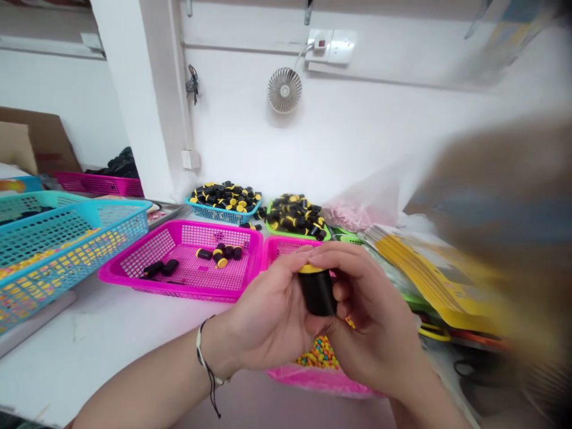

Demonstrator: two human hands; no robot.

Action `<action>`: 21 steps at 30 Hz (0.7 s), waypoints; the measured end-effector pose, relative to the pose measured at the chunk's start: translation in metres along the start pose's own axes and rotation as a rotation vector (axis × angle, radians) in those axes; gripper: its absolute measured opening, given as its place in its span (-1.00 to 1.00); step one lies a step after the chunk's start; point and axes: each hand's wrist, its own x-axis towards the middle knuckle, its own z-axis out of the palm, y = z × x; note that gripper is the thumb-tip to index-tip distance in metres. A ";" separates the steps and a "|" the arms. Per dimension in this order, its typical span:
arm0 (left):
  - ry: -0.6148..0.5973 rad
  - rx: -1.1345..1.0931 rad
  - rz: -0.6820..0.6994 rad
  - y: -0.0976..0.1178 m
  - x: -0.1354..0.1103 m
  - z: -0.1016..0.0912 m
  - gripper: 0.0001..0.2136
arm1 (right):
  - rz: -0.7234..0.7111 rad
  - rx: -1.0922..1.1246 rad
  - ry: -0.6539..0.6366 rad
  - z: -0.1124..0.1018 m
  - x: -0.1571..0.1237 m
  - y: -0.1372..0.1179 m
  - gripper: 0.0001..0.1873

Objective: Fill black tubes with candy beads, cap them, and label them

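Both of my hands are closed around a small black canister with a yellow lid [318,293], held upright above a pink basket. My left hand [268,322] presses it from the left, thumb at the yellow lid. On the other side my right hand [379,316] wraps its fingers round the black body and over the top. Beneath my hands, small multicoloured beads or candies [319,354] lie in the pink basket [322,380]; my hands hide much of it. To the left, a magenta basket [179,288] holds several more black and yellow canisters [227,252].
Heaped black and yellow canisters fill a blue basket [218,213] and a green basket [328,234] at the back. A large turquoise basket [102,238] stands at the left. Yellow packaging [429,280] is stacked at the right. A small fan [285,90] is on the wall.
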 end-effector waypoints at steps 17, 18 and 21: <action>-0.013 0.403 0.366 -0.007 -0.018 -0.012 -0.60 | -0.195 -0.165 0.265 0.009 -0.007 0.011 -0.12; 0.018 0.504 0.343 -0.005 -0.021 -0.013 -0.55 | -0.238 -0.227 0.237 0.008 -0.006 0.009 -0.14; 0.051 0.815 0.253 0.002 -0.028 -0.012 -0.40 | -0.312 -0.282 0.182 0.006 -0.003 0.003 -0.25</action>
